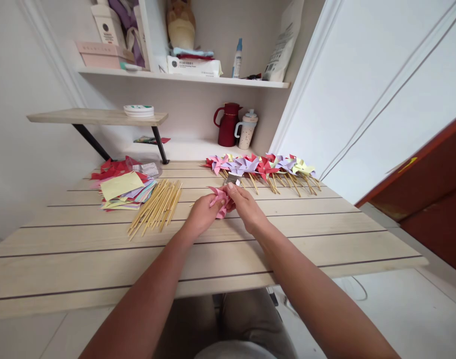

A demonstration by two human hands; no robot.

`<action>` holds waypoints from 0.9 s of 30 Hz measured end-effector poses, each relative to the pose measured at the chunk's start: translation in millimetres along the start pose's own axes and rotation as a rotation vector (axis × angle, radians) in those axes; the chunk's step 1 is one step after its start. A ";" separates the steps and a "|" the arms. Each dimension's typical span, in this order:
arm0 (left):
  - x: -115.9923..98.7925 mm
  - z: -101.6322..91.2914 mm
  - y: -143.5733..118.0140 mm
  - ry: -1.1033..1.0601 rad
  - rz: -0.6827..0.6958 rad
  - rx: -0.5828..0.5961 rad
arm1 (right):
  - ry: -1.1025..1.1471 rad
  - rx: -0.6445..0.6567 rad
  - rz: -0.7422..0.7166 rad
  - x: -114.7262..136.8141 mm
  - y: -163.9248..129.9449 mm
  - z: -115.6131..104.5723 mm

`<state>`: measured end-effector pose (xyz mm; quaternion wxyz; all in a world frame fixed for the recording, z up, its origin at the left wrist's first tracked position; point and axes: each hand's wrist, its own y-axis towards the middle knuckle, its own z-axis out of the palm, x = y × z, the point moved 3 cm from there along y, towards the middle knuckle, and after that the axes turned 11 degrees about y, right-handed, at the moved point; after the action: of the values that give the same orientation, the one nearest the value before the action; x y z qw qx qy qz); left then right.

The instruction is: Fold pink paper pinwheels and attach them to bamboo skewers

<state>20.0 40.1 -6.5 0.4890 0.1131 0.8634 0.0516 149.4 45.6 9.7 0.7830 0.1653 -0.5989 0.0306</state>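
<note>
A pink paper pinwheel [222, 212] is held between my two hands above the middle of the table. My left hand [202, 215] pinches its left side, thumb on top. Fingers of my right hand [243, 203] close on its right edge. Just beyond my fingertips lies a small grey and white item [233, 178], partly hidden, whose kind I cannot make out. Finished pinwheels [267, 167] in red, purple, pink and yellow lie in a row at the back right, their sticks pointing toward me. Left of my hands are a pile of wooden sticks [158, 204] and a stack of coloured paper [122, 187].
The slatted wooden table [310, 249] ends close to my lap. A raised shelf [96, 116] on black legs stands at the back left. Behind the table are a dark red jug [228, 127] and a speckled cup [247, 130], below a white shelf [198, 78] with bottles and boxes.
</note>
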 end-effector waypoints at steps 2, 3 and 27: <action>1.2 0.0 0.2 0.025 0.007 -0.006 | 0.061 -0.029 0.047 -4.5 1.9 -0.2; 2.5 0.1 0.4 0.057 0.007 -0.011 | 0.118 -0.058 0.099 -8.9 3.5 -0.5; 16.2 3.8 6.7 -0.055 -0.108 -0.099 | 0.467 -0.140 0.527 -39.8 32.1 -11.7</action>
<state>16.2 50.5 -20.6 0.5197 0.0433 0.8508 0.0648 141.1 85.4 -23.6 0.8733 -0.0604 -0.4266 0.2276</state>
